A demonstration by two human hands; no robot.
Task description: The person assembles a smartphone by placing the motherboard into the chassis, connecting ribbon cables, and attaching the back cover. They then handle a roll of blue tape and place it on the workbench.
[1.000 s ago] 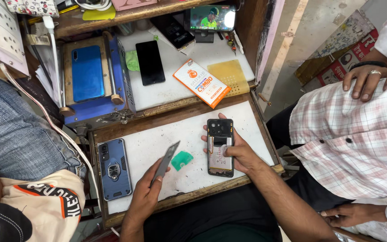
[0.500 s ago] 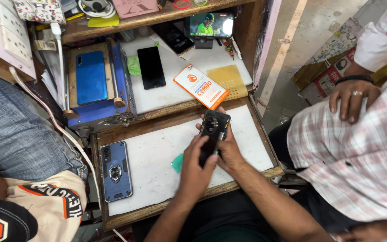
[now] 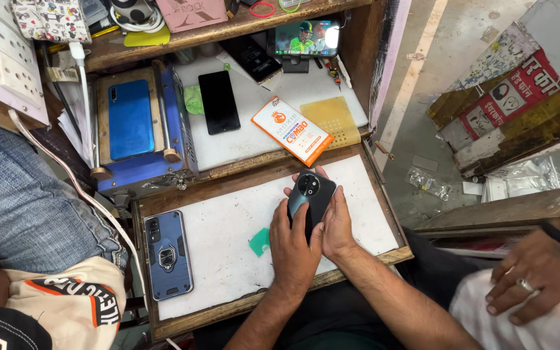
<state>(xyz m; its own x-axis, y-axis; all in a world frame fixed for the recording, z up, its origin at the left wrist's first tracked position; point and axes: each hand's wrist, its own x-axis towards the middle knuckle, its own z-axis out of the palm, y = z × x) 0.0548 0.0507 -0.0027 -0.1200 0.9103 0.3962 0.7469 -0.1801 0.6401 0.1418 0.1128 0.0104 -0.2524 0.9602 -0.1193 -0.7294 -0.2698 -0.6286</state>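
Dark, glossy back up, the phone (image 3: 311,198) sits pressed between both my hands over the far right part of the white work tray (image 3: 228,259), its round camera ring pointing away from me. My left hand (image 3: 295,249) clasps the near end and left edge, fingers closed on the casing; my right hand (image 3: 337,227) wraps the right edge, thumb across the back. Both hands grip the phone firmly, and it looks lifted slightly off the mat, though I cannot tell for sure.

By my reading, the step in hand is seating the back cover, squeezing along the edges. The next move calls for even pressure around the rim, without bending the body.

Just left of my left hand lies a small green pick (image 3: 260,242). Near the tray's left edge rests 1 blue armoured phone case (image 3: 168,254) with a ring holder. Beyond the tray's far edge, on the upper shelf, lie an orange-and-white packet (image 3: 291,130), a yellow mat (image 3: 335,121), a black phone (image 3: 219,102) face up, and a blue phone (image 3: 130,119) clamped in a blue machine (image 3: 176,123). At the near right corner of the picture another person's hand (image 3: 539,279), wearing a ring, rests on checked cloth.
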